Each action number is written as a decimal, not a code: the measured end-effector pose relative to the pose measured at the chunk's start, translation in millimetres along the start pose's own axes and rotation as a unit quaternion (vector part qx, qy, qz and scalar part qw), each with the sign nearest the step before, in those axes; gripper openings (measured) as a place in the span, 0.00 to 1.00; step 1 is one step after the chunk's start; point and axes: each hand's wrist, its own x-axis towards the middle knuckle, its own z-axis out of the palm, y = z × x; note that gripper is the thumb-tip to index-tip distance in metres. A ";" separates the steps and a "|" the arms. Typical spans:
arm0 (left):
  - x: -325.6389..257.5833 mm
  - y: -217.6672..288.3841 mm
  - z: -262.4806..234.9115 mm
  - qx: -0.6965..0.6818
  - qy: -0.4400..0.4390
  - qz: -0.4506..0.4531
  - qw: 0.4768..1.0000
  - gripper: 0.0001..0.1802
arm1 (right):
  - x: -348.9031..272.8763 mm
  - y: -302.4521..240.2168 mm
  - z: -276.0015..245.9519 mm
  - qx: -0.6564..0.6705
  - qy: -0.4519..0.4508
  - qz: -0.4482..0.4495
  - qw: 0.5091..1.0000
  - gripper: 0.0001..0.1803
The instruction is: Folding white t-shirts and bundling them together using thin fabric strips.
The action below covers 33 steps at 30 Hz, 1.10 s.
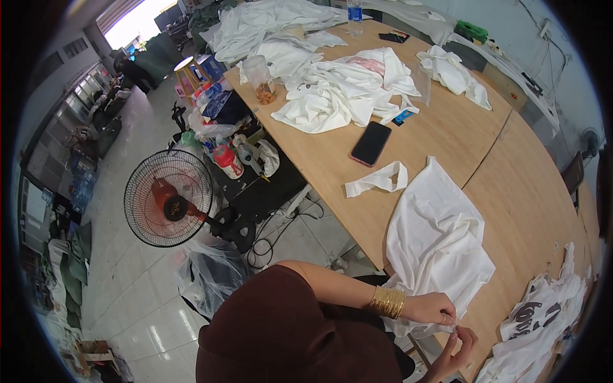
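From the head camera, looking down, the person sits at the near edge of a long wooden table. The left hand, with a gold bracelet on its wrist, pinches the lower hem of a white garment between narrowed fingers. The right hand rises from below with its fingers curled close to the same spot; whether it grips the cloth or something small and thin cannot be told. The garment lies spread on the table just ahead of the hands, its lower edge spilling over the table's edge toward the person's lap.

As a judgement, the overhanging cloth could slide off the edge if the pinch loosens, since much of its weight hangs near the rim. The standing fan on the floor to the left could also ruffle the light fabric. The loose white strip lies near enough to get dragged along if the garment is pulled.

Counted: one spread garment in hand, one strip, one dark phone, one heap of white garments mid-table, one smaller white bundle further right, one printed white piece at the right hand's side, one clear jar, one water bottle, one fan.
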 end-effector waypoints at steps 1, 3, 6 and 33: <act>0.2 0.2 -0.1 -0.001 -0.001 0.003 1.000 0.13 | -0.4 0.0 0.5 0.009 -0.005 0.005 1.000 0.07; -0.3 1.3 -0.5 -0.003 -0.004 0.001 1.000 0.13 | -1.0 2.0 0.9 -0.001 -0.003 -0.008 1.000 0.06; -0.6 1.2 0.0 -0.007 -0.006 -0.001 1.000 0.13 | -0.9 3.0 -0.1 -0.010 0.000 -0.026 1.000 0.06; 2.1 -1.7 8.0 0.042 -0.010 0.001 0.999 0.11 | -17.4 22.7 -7.3 -0.040 0.086 0.016 0.995 0.05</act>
